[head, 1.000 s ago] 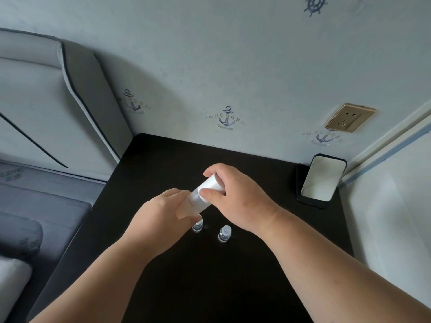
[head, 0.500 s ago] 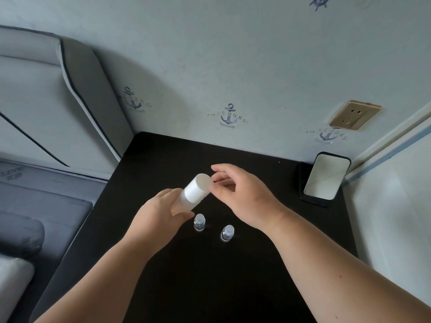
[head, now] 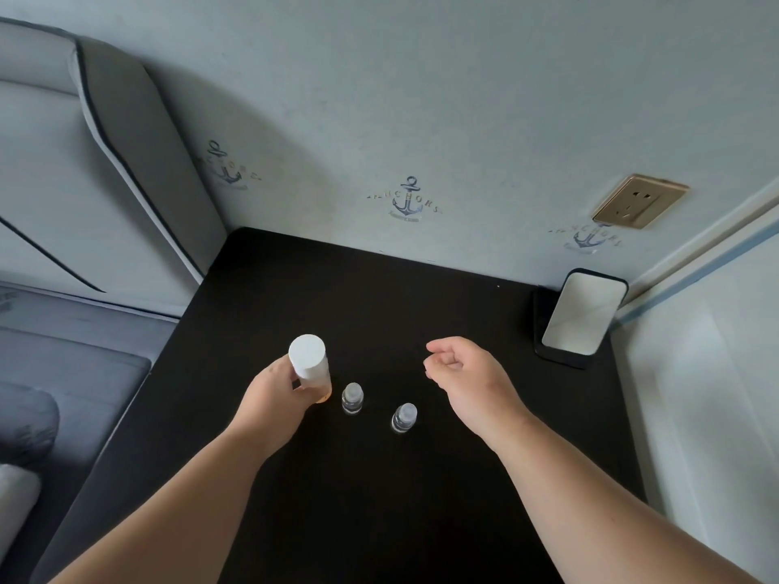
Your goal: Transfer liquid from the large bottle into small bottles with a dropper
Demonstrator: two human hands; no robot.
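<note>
Head view: left hand (head: pixel 278 394) grips the tall large bottle with white cylindrical cap (head: pixel 310 366), upright on the black table (head: pixel 379 499) beside two small clear capped bottles (head: pixel 352 398) (head: pixel 404 417). Right hand (head: pixel 457 373) hovers, fingers loosely curled, holding nothing. Judged step: preparation. Next: uncap the bottles; no dropper visible.

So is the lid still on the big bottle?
Yes. The white cap sits on the big bottle, which the left hand holds upright.
</note>
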